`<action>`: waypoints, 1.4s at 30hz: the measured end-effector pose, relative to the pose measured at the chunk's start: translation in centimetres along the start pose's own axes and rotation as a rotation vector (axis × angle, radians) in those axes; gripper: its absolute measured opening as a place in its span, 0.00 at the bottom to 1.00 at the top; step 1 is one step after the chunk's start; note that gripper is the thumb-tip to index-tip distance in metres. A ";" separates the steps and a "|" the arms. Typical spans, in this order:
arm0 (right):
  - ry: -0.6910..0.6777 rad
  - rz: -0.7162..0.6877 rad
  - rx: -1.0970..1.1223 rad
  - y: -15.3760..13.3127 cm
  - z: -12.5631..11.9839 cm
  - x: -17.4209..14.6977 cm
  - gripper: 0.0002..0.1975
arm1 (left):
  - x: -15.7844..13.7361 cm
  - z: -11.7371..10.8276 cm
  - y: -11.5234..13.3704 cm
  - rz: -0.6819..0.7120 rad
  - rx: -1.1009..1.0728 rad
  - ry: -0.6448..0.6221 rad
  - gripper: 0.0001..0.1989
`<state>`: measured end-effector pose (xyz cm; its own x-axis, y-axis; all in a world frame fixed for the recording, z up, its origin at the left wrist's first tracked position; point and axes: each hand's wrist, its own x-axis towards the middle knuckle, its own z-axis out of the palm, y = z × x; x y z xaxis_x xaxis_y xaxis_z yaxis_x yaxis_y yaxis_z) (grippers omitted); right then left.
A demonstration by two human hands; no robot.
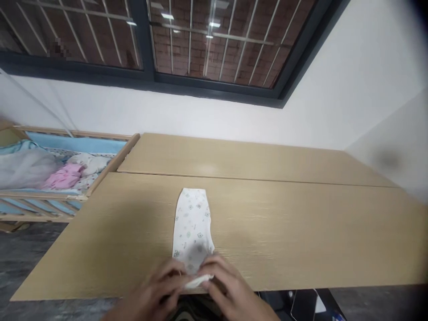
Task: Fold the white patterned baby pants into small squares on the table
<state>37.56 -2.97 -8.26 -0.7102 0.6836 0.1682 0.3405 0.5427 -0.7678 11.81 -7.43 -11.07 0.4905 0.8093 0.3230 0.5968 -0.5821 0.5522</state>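
Note:
A white baby garment (193,223) with small grey-green prints lies flat on the wooden table; it looks like a pair of pants folded lengthwise. Its near end is lifted and bunched at the table's front edge. My left hand (163,285) pinches the left side of that end, its fingers slightly blurred. From the right, my right hand (225,281) grips the same end between thumb and fingers. A strip of white cloth shows between the two hands. The far end of the garment rests untouched.
The wooden table (284,227) has a seam across it near the wall. At left stands a wooden crib (113,156) with blue lining, holding a pink cloth (65,176) and white bedding. A barred, dark-framed window (214,82) is above. Dark items (304,303) sit below the front edge.

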 end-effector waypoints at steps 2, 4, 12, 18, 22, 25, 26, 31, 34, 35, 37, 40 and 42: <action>0.080 0.067 0.081 -0.3 -2.4 2.1 0.12 | 2.5 -1.7 -0.8 -0.059 -0.038 0.068 0.17; 0.153 0.076 0.093 0.9 -4.2 4.9 0.12 | 5.6 -2.7 -2.8 -0.066 0.001 0.235 0.15; 0.327 0.193 -0.094 13.6 -4.9 16.9 0.08 | 16.7 -0.7 -13.5 -0.232 0.284 0.171 0.15; 0.347 0.277 -0.234 15.6 -3.7 18.1 0.12 | 18.2 1.1 -13.0 -0.347 0.392 0.156 0.14; 0.240 -0.064 -0.394 12.2 -3.2 15.4 0.23 | 13.6 3.3 -7.2 -0.304 0.509 0.209 0.20; -0.084 -0.327 -0.365 10.0 -2.5 13.7 0.28 | 9.3 5.8 -3.2 -0.322 0.609 0.209 0.21; -0.178 -0.371 -0.336 9.5 -2.3 13.4 0.29 | 8.1 6.6 -2.5 -0.360 0.642 0.208 0.21; -0.380 -0.354 -0.226 9.2 -0.8 13.8 0.25 | 5.4 9.1 -2.2 -0.441 0.723 0.137 0.24; -0.394 -0.323 -0.302 9.6 0.5 14.1 0.24 | 5.1 9.7 -2.6 -0.472 0.715 0.133 0.23; -0.394 -0.317 -0.342 9.9 0.8 14.2 0.25 | 5.0 9.8 -2.6 -0.476 0.706 0.143 0.23; -0.365 -0.300 -0.420 10.6 1.2 14.6 0.27 | 4.9 9.9 -2.8 -0.466 0.690 0.161 0.24; -0.249 -0.248 -0.506 12.3 0.9 16.1 0.28 | 4.7 9.7 -3.2 -0.428 0.681 0.173 0.27; -0.183 -0.212 -0.533 13.6 0.2 17.6 0.28 | 4.6 9.7 -3.6 -0.405 0.664 0.181 0.29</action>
<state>29.57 16.29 -15.87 -0.8748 0.4644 0.1383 0.4084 0.8602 -0.3053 18.06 -2.37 -19.01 0.0774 0.9349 0.3464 0.9880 -0.1185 0.0991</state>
